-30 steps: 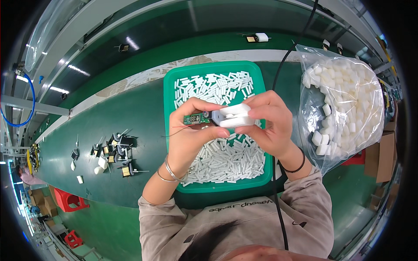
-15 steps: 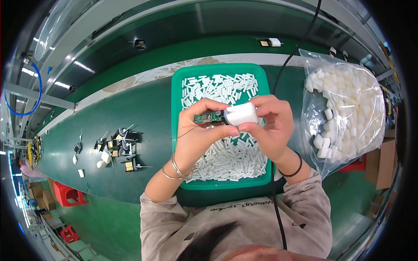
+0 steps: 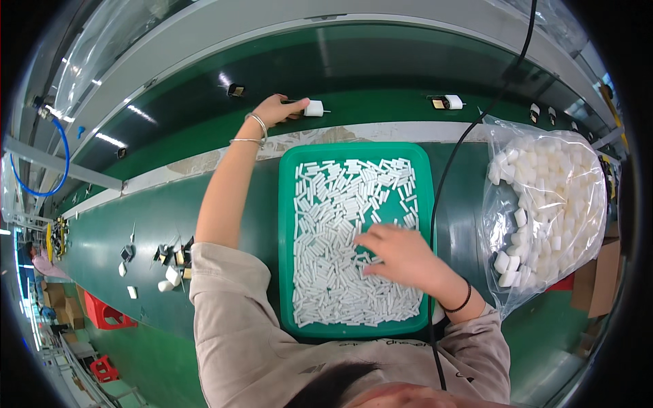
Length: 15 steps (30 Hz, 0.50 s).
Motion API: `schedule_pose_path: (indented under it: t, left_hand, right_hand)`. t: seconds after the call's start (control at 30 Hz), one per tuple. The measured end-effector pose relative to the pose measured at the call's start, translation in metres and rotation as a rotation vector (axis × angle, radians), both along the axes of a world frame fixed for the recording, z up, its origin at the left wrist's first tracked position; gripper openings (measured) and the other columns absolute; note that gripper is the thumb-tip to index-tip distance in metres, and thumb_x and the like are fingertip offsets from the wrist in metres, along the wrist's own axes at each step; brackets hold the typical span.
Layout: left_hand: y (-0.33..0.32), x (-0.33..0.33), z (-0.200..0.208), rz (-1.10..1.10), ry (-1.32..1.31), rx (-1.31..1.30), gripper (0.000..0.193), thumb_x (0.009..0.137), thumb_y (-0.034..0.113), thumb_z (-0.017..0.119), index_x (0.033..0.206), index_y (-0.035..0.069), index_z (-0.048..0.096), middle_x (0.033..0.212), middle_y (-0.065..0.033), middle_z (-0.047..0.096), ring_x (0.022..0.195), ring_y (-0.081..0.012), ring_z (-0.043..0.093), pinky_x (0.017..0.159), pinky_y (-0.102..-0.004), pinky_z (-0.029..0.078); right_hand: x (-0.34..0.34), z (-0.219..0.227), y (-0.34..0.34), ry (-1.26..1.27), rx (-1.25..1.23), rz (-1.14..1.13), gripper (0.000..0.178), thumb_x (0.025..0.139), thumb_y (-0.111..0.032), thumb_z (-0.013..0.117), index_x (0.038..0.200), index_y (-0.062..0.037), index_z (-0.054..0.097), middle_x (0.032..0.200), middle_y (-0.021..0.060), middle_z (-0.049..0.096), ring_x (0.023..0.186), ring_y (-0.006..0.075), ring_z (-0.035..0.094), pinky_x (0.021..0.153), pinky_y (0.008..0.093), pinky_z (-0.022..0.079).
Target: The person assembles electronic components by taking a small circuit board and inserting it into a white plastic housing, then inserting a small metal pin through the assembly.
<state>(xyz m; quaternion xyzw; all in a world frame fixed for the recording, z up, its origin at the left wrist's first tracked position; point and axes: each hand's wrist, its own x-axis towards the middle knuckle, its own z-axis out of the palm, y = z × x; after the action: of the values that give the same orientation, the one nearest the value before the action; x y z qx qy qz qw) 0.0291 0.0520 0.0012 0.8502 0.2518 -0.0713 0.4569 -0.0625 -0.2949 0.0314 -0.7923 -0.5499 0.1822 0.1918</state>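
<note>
At the far side, over the green conveyor belt, my left hand [image 3: 275, 110] is closed on a small assembly with a circuit board, whose white cylindrical foam cap [image 3: 313, 108] shows beyond the fingertips with a thin wire sticking out. My palm and fingers hide most of the board. My right hand [image 3: 398, 255] is over a green tray [image 3: 288, 224] of many short white sticks [image 3: 326, 238]. Its thumb and fingers are apart, the tips down among the sticks; I make out nothing held in them.
A clear plastic bag [image 3: 544, 211] of white foam caps lies to the right. Another capped assembly [image 3: 447, 102] and a dark one [image 3: 236, 90] sit on the belt. Uncapped assemblies [image 3: 163, 255] and loose caps [image 3: 170, 279] lie left. A black cable [image 3: 439, 190] hangs beside the tray.
My hands have separated. The left carried the capped assembly from above the tray forward and left to the belt; the right let go of it and dropped to the sticks.
</note>
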Motion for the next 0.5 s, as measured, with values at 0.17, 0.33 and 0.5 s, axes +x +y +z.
schedule_pose_path:
  t: [0.17,0.33,0.5]
  left_hand:
    - [0.042,0.044,0.005,0.149,0.241,0.955,0.072,0.080,0.066,0.030,0.127,0.014,0.040,0.114,-0.0178,0.052,0.111,-0.0336,0.047,0.089,-0.0416,0.041]
    - [0.108,0.035,-0.025,0.294,0.194,1.010,0.052,0.081,0.060,0.037,0.124,0.029,0.041,0.129,-0.0152,0.038,0.112,-0.0351,0.044,0.086,-0.0413,0.042]
    - [0.108,0.013,-0.025,0.226,0.137,0.933,0.037,0.080,0.046,0.052,0.102,0.016,0.054,0.100,-0.0116,0.058,0.094,-0.0240,0.057,0.082,-0.0396,0.045]
  right_hand:
    - [-0.002,-0.020,0.006,-0.018,-0.082,0.075,0.036,0.064,-0.019,0.069,0.094,-0.0107,0.051,0.079,0.0050,0.051,0.078,0.0239,0.056,0.060,0.0340,0.046]
    - [-0.001,-0.024,0.008,0.031,-0.016,0.131,0.016,0.067,-0.007,0.058,0.082,-0.0061,0.054,0.078,0.0071,0.053,0.076,0.0245,0.056,0.060,0.0350,0.048]
    - [0.005,-0.021,0.005,0.106,0.120,0.072,0.015,0.068,-0.015,0.065,0.079,-0.0089,0.056,0.075,0.0040,0.055,0.070,0.0207,0.057,0.054,0.0308,0.046]
